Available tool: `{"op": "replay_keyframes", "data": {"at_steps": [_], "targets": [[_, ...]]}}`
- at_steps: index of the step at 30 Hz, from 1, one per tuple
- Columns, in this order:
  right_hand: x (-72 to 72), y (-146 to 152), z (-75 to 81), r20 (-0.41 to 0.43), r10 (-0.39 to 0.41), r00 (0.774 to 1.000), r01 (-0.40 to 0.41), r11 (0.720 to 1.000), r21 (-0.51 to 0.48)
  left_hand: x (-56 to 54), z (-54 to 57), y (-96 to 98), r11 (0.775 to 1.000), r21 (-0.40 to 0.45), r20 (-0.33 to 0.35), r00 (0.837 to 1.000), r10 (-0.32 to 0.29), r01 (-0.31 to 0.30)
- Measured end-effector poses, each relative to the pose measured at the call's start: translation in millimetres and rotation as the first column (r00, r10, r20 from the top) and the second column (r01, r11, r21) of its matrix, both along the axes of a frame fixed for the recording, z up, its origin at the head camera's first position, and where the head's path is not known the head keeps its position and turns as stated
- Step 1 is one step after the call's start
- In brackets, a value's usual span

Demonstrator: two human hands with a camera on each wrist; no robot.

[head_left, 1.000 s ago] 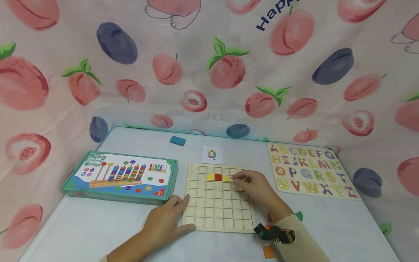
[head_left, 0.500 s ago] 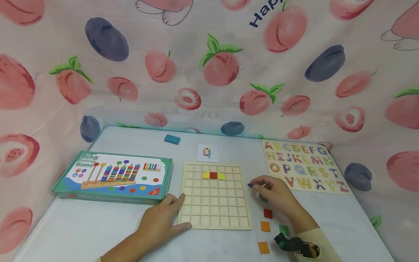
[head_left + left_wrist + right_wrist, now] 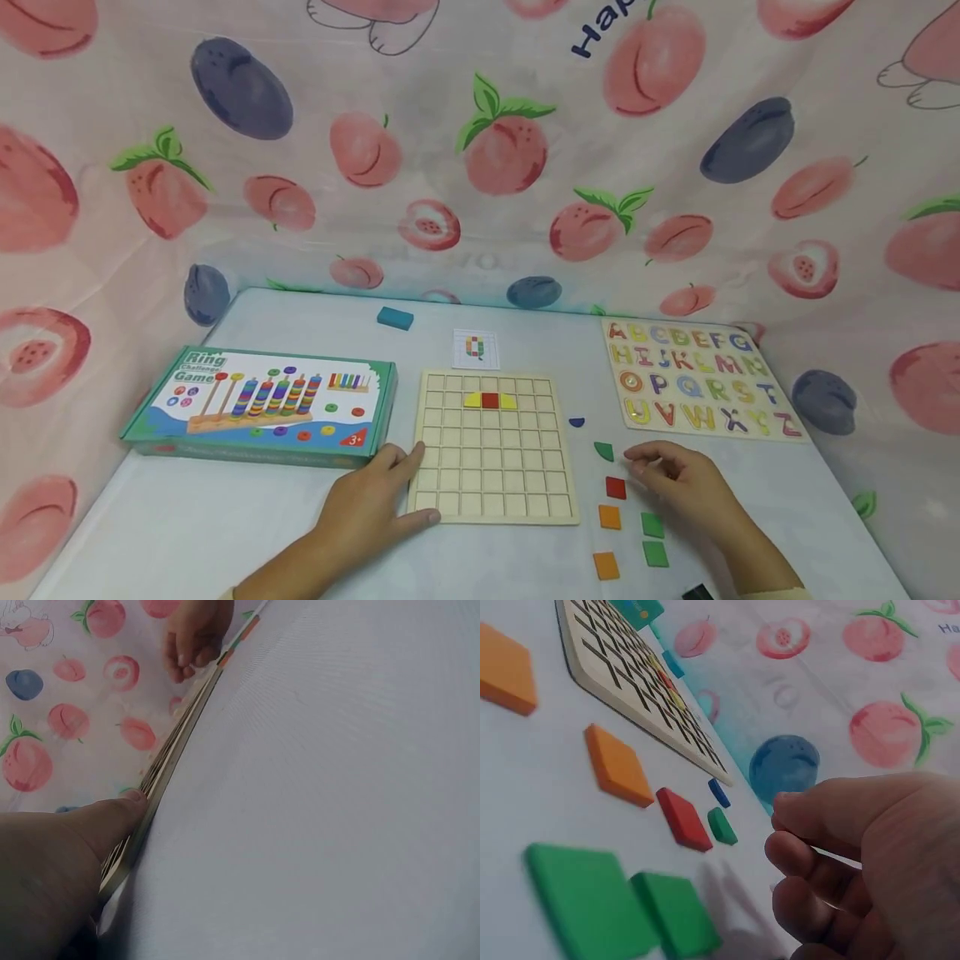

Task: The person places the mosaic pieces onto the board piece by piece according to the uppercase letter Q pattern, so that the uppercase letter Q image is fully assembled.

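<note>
Wooden grid board [image 3: 495,467]: flat on counter, square, pale; 3 tiles in 2nd row, yellow-red-yellow. L hand [image 3: 367,512] rests on its near-left corner, thumb along front edge. Loose tiles just right of board: red sq [image 3: 616,487], green quarter-round [image 3: 603,452], near R hand [image 3: 686,483], fingers loosely curled, holding nothing.

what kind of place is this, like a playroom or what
Probably a tabletop play or learning corner, screened off by a fruit-print cloth. On the white table lie a wooden grid board, an alphabet puzzle and a ring game box.
</note>
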State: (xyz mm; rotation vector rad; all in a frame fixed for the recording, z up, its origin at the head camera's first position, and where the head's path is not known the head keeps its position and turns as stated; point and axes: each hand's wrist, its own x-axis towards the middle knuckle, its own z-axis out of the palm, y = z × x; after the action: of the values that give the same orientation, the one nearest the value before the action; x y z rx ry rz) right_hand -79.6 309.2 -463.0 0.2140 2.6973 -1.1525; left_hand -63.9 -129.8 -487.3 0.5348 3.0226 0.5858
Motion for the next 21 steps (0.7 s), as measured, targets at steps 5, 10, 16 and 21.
{"op": "replay_keyframes", "data": {"at_steps": [5,10,16,21], "targets": [[23.9,13.0,-5.5,0.086,-0.056,0.995,0.054,0.998,0.021,-0.1,0.8,1.2,1.0,0.002,0.019,1.0,0.007,-0.007],[41.0,18.8,-8.3,0.153,-0.052,0.987,0.046,0.998,0.043,-1.0,1.5,1.1,1.0,-0.005,0.028,1.0,0.007,-0.007],[48.9,17.8,-13.2,0.148,-0.046,0.988,0.027,0.992,0.124,-0.7,1.0,0.0,1.0,0.0,0.018,1.0,0.004,-0.004],[48.8,16.7,-14.6,0.129,-0.021,0.991,0.0,0.988,0.156,-0.6,0.3,-0.3,1.0,0.008,0.022,1.0,0.0,0.0]]}}
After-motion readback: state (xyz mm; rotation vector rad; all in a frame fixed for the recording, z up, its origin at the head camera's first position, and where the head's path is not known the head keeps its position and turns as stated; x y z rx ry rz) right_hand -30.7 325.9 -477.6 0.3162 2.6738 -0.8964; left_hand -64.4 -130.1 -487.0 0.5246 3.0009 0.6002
